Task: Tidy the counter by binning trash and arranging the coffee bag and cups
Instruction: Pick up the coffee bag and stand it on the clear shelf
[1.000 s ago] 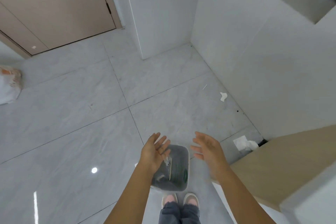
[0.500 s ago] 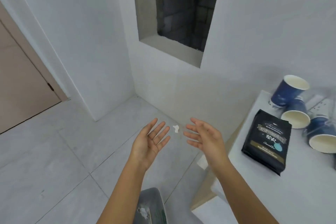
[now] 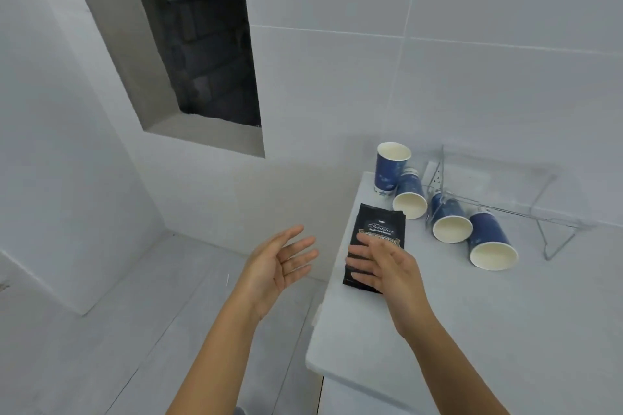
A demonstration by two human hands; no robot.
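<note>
Pale grey worktop, smooth, set against the tiled wall. On it: black coffee bag flat near the left edge; one blue cup upright at the back corner; three blue cups tipped on their sides alongside; clear wire-framed rack behind those.

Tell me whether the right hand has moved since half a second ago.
Yes. The right hand was off the counter's left edge; now it has shifted rightward over the coffee bag.

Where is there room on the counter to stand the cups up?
The counter is bare on the near side, in front of the tipped cups and right of the coffee bag. The back is crowded: cups, bag and a wire rack.
</note>
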